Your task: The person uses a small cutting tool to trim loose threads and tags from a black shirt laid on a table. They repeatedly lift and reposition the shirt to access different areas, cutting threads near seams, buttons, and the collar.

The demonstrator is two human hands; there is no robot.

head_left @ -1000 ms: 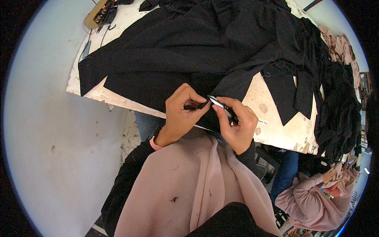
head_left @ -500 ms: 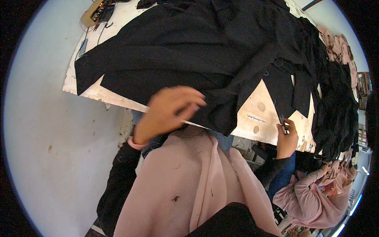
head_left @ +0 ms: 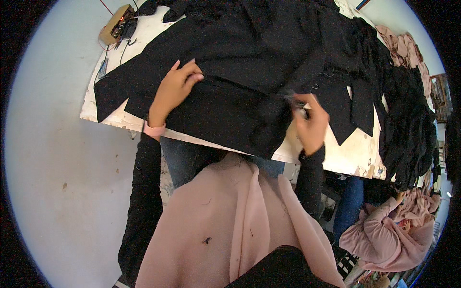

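Note:
A large black cloth garment piece [head_left: 230, 120] lies spread over the pale worktable, with a straight fold running across it. My left hand [head_left: 174, 91], a pink band at its wrist, pinches the cloth at the left end of this fold. At the fold's right end is my right hand [head_left: 313, 124], smeared by motion. Its fingers are closed round a small dark tool that looks like thread snips, mostly hidden and blurred now. Pale loose threads [head_left: 326, 73] lie on the cloth just beyond the right hand.
The pale table's front edge [head_left: 348, 165] runs before me. A brown box with wires [head_left: 117, 24] stands at the far left, by a white wall [head_left: 57, 144]. Black cloth [head_left: 410, 125] hangs in heaps at the right. A person in pink [head_left: 391, 235] works at the lower right.
My left hand has moved away from me, off the table's front edge onto the cloth. My right hand has moved left with the tool, from the bare board to the fold.

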